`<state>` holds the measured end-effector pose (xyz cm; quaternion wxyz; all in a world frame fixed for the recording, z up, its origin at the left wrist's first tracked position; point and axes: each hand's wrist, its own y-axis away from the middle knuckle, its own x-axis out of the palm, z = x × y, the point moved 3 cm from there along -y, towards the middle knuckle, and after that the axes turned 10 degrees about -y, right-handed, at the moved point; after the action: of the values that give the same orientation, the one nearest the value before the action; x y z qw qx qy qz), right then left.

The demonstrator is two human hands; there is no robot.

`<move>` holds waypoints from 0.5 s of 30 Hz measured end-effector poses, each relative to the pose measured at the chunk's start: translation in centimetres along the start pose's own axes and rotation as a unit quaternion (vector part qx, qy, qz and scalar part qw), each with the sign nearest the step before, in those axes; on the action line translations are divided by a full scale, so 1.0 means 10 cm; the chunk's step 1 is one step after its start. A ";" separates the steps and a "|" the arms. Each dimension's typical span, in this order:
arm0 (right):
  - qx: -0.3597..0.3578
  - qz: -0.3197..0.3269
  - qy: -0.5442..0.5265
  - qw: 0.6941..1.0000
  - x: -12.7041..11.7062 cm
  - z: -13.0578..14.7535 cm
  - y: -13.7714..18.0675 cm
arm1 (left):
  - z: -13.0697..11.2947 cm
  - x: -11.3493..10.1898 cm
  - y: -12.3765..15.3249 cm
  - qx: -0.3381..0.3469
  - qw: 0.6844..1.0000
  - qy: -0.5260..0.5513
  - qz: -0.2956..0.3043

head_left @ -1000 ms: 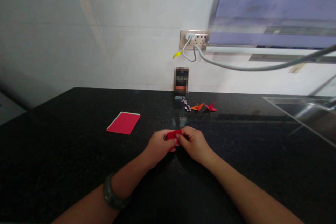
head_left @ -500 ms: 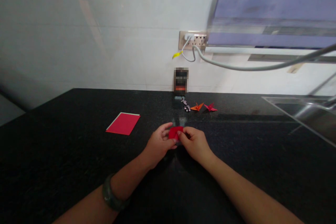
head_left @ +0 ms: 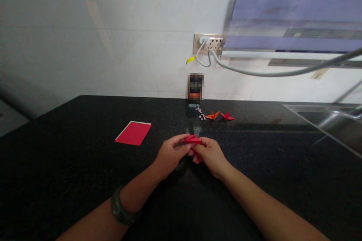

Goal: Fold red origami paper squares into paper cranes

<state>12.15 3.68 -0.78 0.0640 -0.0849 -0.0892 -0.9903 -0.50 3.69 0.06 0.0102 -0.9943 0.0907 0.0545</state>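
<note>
1. Pale wall [head_left: 127,56] is filling the whole background here, with blurred purple bands [head_left: 296,7] showing at upper right.
2. Below it, the black countertop [head_left: 85,169] is stretching wide, glossy and finely speckled.
3. Over at the far right, a metal sink [head_left: 346,128] is gleaming, partly out of view.
4. A thick grey cable [head_left: 254,72] is sagging across in front of the wall.
5. Now the hands! The left hand [head_left: 171,153] and right hand [head_left: 209,154] are meeting over the middle of the counter, fingers close together, both pinching one small piece between them.
6. Left of them, well apart, red paper sheets [head_left: 133,133] are lying flat, a pale edge peeking out behind.
7. A socket plate [head_left: 215,43] is holding a white plug up on the wall.
8. Beneath that, a pixelated dark object [head_left: 195,84] is standing upright near the wall.
9. A dark bangle [head_left: 120,207] is circling the left forearm.
10. And that folded red paper [head_left: 193,139] is resting in both sets of fingertips, creased and narrow; whether it's touching the counter, I can't tell.
11. Beyond the hands, an orange paper crane [head_left: 213,115] and a red paper crane [head_left: 227,116] are sitting side by side.
12. A patterned strap [head_left: 201,113] is trailing just left of them.
</note>
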 end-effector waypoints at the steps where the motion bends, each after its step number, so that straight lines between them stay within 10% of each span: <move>1: 0.007 0.019 -0.015 1.000 0.02 0.00 0.01 | 0.00 0.00 0.00 0.000 1.000 0.004 -0.003; 7: 0.016 0.092 -0.004 0.996 0.06 -0.02 0.04 | 0.01 -0.03 -0.02 -0.004 0.999 -0.043 0.000; 15: -0.083 -0.010 0.027 0.996 -0.08 0.08 -0.02 | 0.08 -0.09 -0.06 -0.047 0.993 -0.098 -0.039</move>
<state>13.05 4.13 -0.14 0.0491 -0.0624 -0.0057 -0.9968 -1.31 4.50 -0.63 -0.0252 -0.9864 0.0476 0.1551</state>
